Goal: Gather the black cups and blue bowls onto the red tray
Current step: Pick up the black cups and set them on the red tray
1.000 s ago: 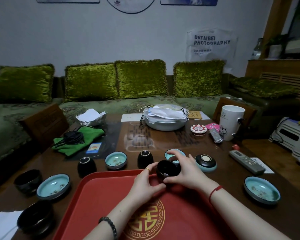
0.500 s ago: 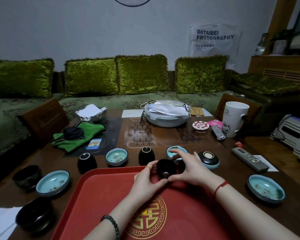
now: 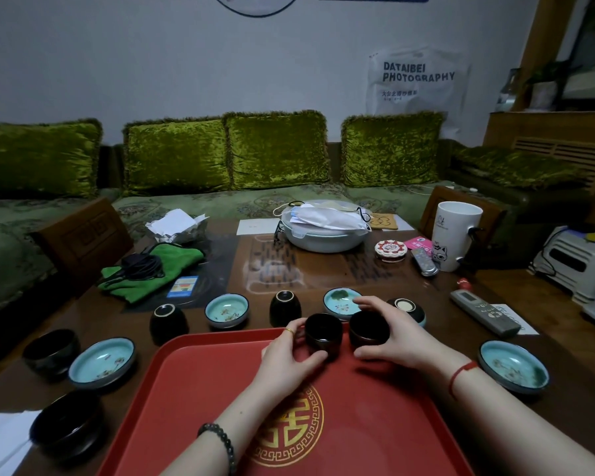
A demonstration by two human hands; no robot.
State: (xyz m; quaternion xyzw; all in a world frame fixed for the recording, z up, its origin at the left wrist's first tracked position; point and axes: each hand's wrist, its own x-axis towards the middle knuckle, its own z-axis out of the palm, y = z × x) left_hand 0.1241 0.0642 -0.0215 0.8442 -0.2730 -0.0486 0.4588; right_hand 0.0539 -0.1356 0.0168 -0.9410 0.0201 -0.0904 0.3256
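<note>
Two upright black cups stand side by side at the far edge of the red tray (image 3: pixel 220 389). My left hand (image 3: pixel 285 359) grips the left black cup (image 3: pixel 323 329); my right hand (image 3: pixel 395 333) wraps the right black cup (image 3: pixel 368 326). Beyond the tray, two black cups (image 3: pixel 168 322) (image 3: pixel 285 307) sit upside down, with blue bowls (image 3: pixel 226 310) (image 3: pixel 340 300) between them and an overturned bowl (image 3: pixel 409 307) behind my right hand. More blue bowls lie at the left (image 3: pixel 102 367) and right (image 3: pixel 512 367). Two black cups (image 3: pixel 50 350) (image 3: pixel 66 424) stand at the far left.
On the wooden table lie a green cloth (image 3: pixel 152 269) with a black cable, a lidded white dish (image 3: pixel 323 228), a white mug (image 3: pixel 455 235), two remotes (image 3: pixel 483 312) (image 3: pixel 425 262) and white paper (image 3: pixel 0 438) at the near left. A green sofa runs behind.
One black cup was held between both hands; now two cups stand apart side by side, one in each hand. My right hand has shifted rightwards.
</note>
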